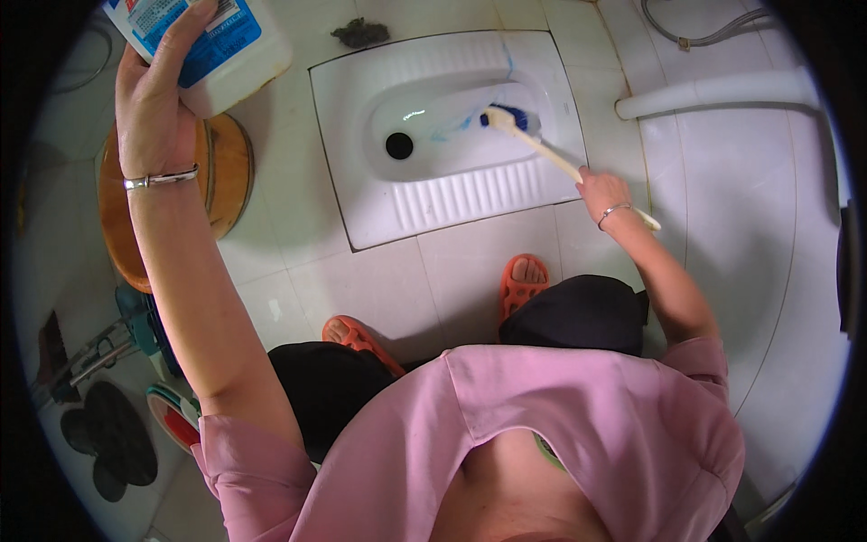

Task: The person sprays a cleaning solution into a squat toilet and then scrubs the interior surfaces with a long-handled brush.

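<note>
My left hand (152,108), raised at the upper left, grips a white plastic bottle (250,71) with a blue label; the top of the bottle runs out of view. In my right hand (605,193) is the cream handle of a toilet brush (552,154). Its blue-bristled head lies in the basin of a white ceramic squat toilet (460,159), at the end away from the dark drain hole (399,146). Blue streaks of liquid (450,130) mark the basin between brush and drain, and another streak crosses the far ribbed footrest.
A dark scouring-pad-like clump (360,32) lies beyond the toilet. A wooden tub or stool (234,176) stands under my left arm. On the right, a white pipe (718,98) runs along the wall below a flexible hose (718,30). Basins (169,413) are at the lower left.
</note>
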`<state>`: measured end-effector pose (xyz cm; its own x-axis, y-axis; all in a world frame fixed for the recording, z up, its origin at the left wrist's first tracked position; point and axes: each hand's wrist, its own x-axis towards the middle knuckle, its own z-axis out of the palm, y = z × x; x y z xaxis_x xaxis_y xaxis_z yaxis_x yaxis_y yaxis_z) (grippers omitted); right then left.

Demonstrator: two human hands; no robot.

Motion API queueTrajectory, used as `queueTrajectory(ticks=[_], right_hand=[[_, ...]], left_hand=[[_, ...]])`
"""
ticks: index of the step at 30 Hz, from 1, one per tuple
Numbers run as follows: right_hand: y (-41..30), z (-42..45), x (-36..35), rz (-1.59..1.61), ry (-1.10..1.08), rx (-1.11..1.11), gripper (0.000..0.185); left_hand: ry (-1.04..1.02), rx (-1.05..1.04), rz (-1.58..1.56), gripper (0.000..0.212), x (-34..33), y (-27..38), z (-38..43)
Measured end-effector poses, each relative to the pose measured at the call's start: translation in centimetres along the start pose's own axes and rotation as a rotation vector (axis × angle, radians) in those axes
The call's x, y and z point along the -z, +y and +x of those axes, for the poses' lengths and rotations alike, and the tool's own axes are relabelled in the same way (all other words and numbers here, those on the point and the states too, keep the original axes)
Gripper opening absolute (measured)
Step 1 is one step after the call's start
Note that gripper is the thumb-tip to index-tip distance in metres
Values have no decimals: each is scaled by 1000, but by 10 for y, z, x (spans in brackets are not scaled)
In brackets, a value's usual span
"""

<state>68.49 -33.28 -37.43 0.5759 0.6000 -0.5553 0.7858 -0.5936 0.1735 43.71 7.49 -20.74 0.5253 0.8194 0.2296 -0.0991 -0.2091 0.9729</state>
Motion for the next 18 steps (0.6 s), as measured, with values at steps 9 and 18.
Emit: queueTrajectory(ticks=[9, 18], right_hand=[[12, 26, -11, -73, 118, -65, 20], [-20, 19, -20, 130, -68, 181, 21]], left_hand=[[-8, -7, 14, 50, -5, -5, 0], [-36, 3, 32, 53, 2, -17, 5]])
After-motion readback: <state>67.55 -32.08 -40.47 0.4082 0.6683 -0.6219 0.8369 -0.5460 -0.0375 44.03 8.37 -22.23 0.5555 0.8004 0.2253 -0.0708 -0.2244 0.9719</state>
